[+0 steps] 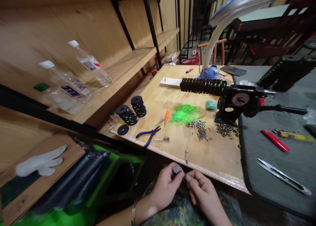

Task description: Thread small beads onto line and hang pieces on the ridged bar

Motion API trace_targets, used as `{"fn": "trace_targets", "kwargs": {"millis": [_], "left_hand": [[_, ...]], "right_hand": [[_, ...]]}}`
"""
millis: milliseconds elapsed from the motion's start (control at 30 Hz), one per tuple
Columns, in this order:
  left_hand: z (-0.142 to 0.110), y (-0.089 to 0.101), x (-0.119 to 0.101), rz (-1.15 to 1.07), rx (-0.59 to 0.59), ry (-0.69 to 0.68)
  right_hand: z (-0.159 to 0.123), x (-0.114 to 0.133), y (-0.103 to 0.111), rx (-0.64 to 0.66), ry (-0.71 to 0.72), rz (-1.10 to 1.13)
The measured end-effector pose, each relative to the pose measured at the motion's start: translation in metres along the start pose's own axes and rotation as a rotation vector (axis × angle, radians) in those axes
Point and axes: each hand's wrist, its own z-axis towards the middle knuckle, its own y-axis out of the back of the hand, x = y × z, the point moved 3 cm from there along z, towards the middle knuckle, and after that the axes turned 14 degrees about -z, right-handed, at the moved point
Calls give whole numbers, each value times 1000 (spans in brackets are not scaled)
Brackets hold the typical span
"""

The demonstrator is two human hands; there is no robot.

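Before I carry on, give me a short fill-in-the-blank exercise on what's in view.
1. The pliers on the wooden table have ____ handles.
2. Next to the multicoloured beads lies a heap of bright ____ strands.
3. A silver bangle circles the ____ wrist.
4. On the shelf are ____ clear plastic bottles.

Missing words: blue; green; left; three
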Motion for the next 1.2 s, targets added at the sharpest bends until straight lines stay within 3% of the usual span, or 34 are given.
{"fn": "trace_targets", "kwargs": {"millis": [433,667,1000,1200], "left_hand": [[-1,-2,2,0,51,-13],[-1,-2,0,8,43,-11],[2,3,-1,74,-13,14],[-4,15,-16,132,36,3]], "right_hand": [[-2,4,9,-125,-13,76],[-4,4,7,-133,53,48],[-2,12,9,5,145,-218],[-4,48,10,89,327,-632]]}}
